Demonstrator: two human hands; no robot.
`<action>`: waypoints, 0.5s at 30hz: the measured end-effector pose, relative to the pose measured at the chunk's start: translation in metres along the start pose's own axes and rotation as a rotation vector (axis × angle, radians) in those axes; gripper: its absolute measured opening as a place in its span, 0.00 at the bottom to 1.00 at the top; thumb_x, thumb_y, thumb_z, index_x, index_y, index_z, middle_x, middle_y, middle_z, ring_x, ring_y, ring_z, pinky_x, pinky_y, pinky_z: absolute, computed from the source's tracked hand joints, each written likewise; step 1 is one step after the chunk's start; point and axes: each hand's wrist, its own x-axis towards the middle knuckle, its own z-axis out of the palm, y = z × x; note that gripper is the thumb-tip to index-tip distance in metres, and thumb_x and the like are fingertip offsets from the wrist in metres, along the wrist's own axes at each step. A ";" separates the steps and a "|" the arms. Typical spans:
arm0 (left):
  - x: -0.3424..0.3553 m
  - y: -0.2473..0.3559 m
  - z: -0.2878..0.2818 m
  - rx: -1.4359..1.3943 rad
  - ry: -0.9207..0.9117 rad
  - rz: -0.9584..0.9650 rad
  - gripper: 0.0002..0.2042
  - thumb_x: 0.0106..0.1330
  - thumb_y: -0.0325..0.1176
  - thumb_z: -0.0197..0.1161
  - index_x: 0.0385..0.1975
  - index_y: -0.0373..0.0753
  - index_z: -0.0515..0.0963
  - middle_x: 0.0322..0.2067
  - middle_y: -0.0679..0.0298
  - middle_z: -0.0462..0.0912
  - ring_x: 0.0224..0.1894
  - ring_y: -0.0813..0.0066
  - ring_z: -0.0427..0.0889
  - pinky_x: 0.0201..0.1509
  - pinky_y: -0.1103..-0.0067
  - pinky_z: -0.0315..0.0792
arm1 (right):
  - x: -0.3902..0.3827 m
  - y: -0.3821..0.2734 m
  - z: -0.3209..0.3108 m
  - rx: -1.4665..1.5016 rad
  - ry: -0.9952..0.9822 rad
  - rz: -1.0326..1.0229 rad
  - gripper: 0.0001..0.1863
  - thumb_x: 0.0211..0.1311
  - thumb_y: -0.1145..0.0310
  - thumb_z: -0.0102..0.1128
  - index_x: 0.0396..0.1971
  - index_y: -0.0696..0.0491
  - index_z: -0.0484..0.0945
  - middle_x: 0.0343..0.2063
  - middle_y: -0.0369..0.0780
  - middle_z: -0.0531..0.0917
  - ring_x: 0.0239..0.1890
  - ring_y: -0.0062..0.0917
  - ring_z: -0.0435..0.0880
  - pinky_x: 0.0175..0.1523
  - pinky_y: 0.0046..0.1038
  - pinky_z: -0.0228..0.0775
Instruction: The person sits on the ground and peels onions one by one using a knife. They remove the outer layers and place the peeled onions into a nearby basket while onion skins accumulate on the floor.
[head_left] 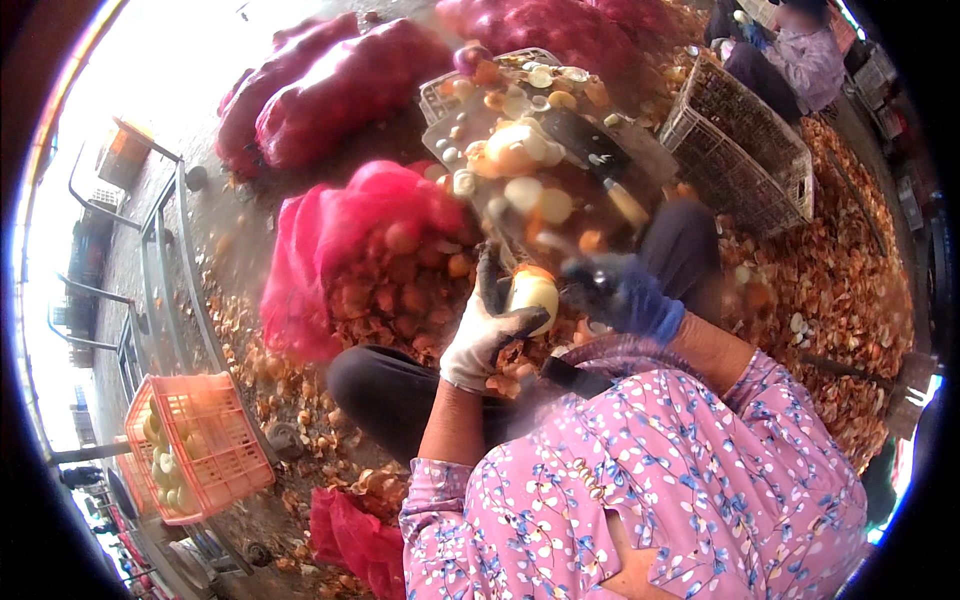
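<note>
- We have the left hand (487,335), in a white work glove with dark fingers, wrapped around a pale, round, half-peeled onion (533,294); the onion sits between our knees, just in front of the open red mesh sack (350,255).
- Our right hand (622,295), in a blue glove, is just right of the onion and blurred; it looks curled closed, but we cannot tell what it grips, if anything.
- We judge the onion firm and fairly light, its peeled flesh smooth and likely slippery, so a cupped hold around its middle with fingers spread, as the left hand has it, suits best; loose dry skin would tear away rather than bear a pull.
- Beyond the onion lies a grey plastic crate (530,130) heaped with peeled whitish onions, and to the right of that a dark empty wire-like basket (745,150).
- Far left of the onion stands an orange plastic crate (200,445) with a few peeled onions inside.
- Orange-brown onion skins (850,300) cover the floor to the right of the onion.
</note>
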 end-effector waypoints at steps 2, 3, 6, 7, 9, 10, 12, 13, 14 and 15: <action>0.001 0.002 0.004 0.083 -0.064 -0.058 0.57 0.38 0.23 0.76 0.71 0.42 0.45 0.57 0.57 0.67 0.56 0.68 0.71 0.56 0.72 0.71 | 0.008 -0.002 0.007 -0.144 0.099 -0.169 0.15 0.63 0.59 0.60 0.31 0.57 0.80 0.24 0.41 0.83 0.31 0.14 0.79 0.34 0.25 0.71; 0.001 0.005 0.005 0.148 -0.114 -0.091 0.58 0.37 0.24 0.76 0.71 0.42 0.45 0.57 0.57 0.67 0.55 0.68 0.71 0.55 0.72 0.71 | 0.011 0.006 0.006 -0.285 -0.038 -0.108 0.14 0.64 0.60 0.59 0.32 0.58 0.80 0.25 0.41 0.83 0.32 0.14 0.79 0.36 0.24 0.71; 0.003 0.007 0.010 0.202 -0.165 -0.055 0.59 0.34 0.24 0.76 0.71 0.43 0.45 0.54 0.58 0.69 0.54 0.68 0.72 0.55 0.74 0.71 | 0.019 0.018 0.010 0.165 0.025 0.246 0.14 0.65 0.62 0.57 0.35 0.59 0.81 0.29 0.38 0.84 0.34 0.14 0.78 0.38 0.23 0.71; 0.001 0.010 0.013 0.139 -0.163 -0.051 0.59 0.34 0.24 0.76 0.71 0.42 0.45 0.54 0.58 0.69 0.54 0.68 0.72 0.55 0.74 0.71 | 0.017 0.016 0.006 0.398 0.013 0.438 0.13 0.66 0.64 0.56 0.37 0.59 0.82 0.30 0.36 0.84 0.34 0.14 0.78 0.38 0.22 0.72; -0.003 0.015 0.017 0.053 -0.134 -0.048 0.59 0.35 0.23 0.76 0.71 0.42 0.46 0.55 0.58 0.69 0.55 0.68 0.72 0.56 0.74 0.70 | 0.018 0.013 0.004 0.418 -0.007 0.292 0.12 0.65 0.65 0.56 0.36 0.59 0.82 0.30 0.34 0.84 0.33 0.13 0.78 0.38 0.21 0.71; -0.003 0.016 0.016 0.027 -0.124 -0.031 0.58 0.35 0.23 0.76 0.71 0.42 0.46 0.54 0.58 0.69 0.55 0.68 0.72 0.56 0.74 0.70 | 0.018 0.011 0.002 0.427 -0.015 0.219 0.11 0.65 0.66 0.57 0.36 0.58 0.82 0.30 0.34 0.84 0.33 0.13 0.77 0.38 0.21 0.71; -0.006 0.017 0.013 -0.024 -0.098 0.003 0.58 0.35 0.22 0.76 0.71 0.42 0.46 0.54 0.58 0.69 0.54 0.68 0.72 0.57 0.74 0.70 | 0.020 -0.006 -0.008 0.279 -0.177 0.241 0.12 0.61 0.64 0.63 0.33 0.59 0.80 0.26 0.33 0.81 0.30 0.13 0.75 0.36 0.21 0.69; -0.006 0.021 0.008 0.069 -0.077 -0.059 0.58 0.35 0.23 0.77 0.70 0.42 0.47 0.53 0.59 0.70 0.54 0.68 0.73 0.58 0.74 0.69 | 0.019 -0.011 -0.010 0.188 -0.210 0.164 0.12 0.60 0.64 0.64 0.33 0.59 0.80 0.25 0.33 0.80 0.29 0.14 0.74 0.36 0.22 0.69; -0.005 0.021 0.007 0.104 -0.095 -0.071 0.58 0.35 0.24 0.77 0.70 0.42 0.47 0.53 0.59 0.71 0.54 0.68 0.73 0.58 0.74 0.69 | 0.017 -0.014 -0.011 0.092 -0.239 0.092 0.13 0.59 0.64 0.65 0.33 0.59 0.79 0.24 0.33 0.79 0.29 0.15 0.74 0.35 0.22 0.69; -0.005 0.020 0.005 0.140 -0.113 -0.083 0.58 0.35 0.24 0.77 0.71 0.42 0.47 0.53 0.60 0.71 0.54 0.69 0.73 0.58 0.73 0.69 | 0.019 -0.010 -0.014 0.019 -0.309 0.102 0.14 0.56 0.65 0.67 0.33 0.61 0.79 0.23 0.34 0.79 0.29 0.17 0.75 0.37 0.25 0.69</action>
